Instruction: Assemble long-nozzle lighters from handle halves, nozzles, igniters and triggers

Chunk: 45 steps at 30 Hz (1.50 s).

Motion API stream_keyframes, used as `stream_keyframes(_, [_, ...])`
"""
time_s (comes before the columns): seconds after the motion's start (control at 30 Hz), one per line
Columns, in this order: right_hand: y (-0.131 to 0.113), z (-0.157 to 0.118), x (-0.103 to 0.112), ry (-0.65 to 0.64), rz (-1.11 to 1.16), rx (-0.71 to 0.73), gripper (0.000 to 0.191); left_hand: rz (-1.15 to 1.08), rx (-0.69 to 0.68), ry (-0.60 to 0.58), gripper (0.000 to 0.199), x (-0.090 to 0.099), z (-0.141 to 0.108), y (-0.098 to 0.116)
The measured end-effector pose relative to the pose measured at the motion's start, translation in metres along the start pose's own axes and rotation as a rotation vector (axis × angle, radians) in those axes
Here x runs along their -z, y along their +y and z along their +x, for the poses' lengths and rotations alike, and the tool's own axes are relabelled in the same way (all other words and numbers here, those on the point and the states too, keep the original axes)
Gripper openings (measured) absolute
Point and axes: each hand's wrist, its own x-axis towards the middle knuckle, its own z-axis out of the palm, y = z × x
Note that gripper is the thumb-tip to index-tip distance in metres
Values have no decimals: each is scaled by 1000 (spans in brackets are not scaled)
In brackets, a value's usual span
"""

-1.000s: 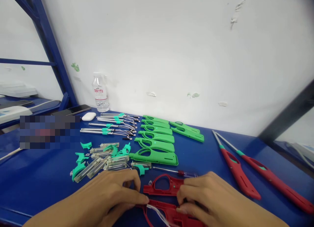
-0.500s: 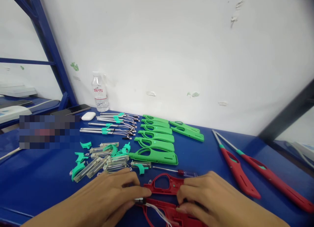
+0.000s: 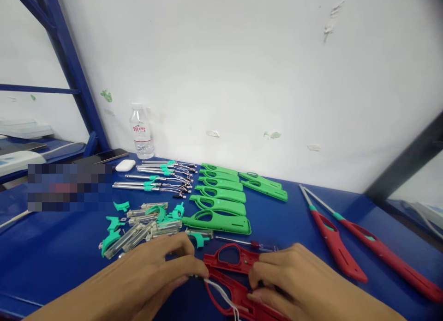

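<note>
My left hand [image 3: 162, 270] is closed in a pinch at the front end of a red lighter handle half [image 3: 238, 294]. From under its fingertips run white wires [image 3: 221, 289], which belong to a metal lighter tube mostly hidden by the fingers. My right hand [image 3: 287, 277] is closed on the rear of that same handle half, thumb and fingertips on its edge. Just above lies a second red handle half [image 3: 232, 258] with a trigger loop, partly behind my right fingers. A screwdriver [image 3: 252, 244] rests beyond it.
Green handle halves [image 3: 221, 221] lie in rows ahead. Left of them are metal tubes with wires [image 3: 148, 186], clear lighter tanks [image 3: 133, 235] and teal triggers [image 3: 110, 242]. Two red lighters [image 3: 337, 245] lie right. A water bottle [image 3: 141, 134] stands by the wall.
My left hand has shifted slightly, its fingertips now covering the tube end that showed before. The lower red handle half has tilted, and its front end sits closer to the upper half.
</note>
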Motion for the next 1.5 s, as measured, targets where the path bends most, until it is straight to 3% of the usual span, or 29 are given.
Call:
stream_keyframes(0.17, [-2, 1, 0, -18, -16, -10, 13, -114, 46, -74, 44, 10, 2, 7])
stream_keyframes(0.47, [0, 4, 1, -17, -38, 27, 13, -208, 57, 5, 43, 9, 1, 8])
stream_keyframes(0.67, [-4, -2, 3, 106, -98, 51, 19, -139, 98, 114, 35, -5, -9, 1])
stream_keyframes(0.73, [-6, -5, 6, 190, -87, 70, 28, -110, 125, 153, 32, -10, -12, -2])
stream_keyframes(0.87, [-13, -9, 10, 367, -71, 117, 66, -70, 173, 217, 23, -19, -12, -4])
stream_keyframes(0.93, [-15, -9, 9, 393, -80, 145, 71, -63, 174, 232, 22, -24, -11, -3])
stream_keyframes(1.07, [-12, -7, 2, 366, -67, 158, 61, -56, 171, 268, 24, -27, -12, -1])
stream_keyframes(1.23, [-8, -10, -2, 305, -26, 138, 46, -69, 167, 152, 41, -24, -16, -1])
stream_keyframes(1.5, [-9, -9, -1, 315, -42, 154, 45, -42, 130, 311, 26, -37, -16, -6])
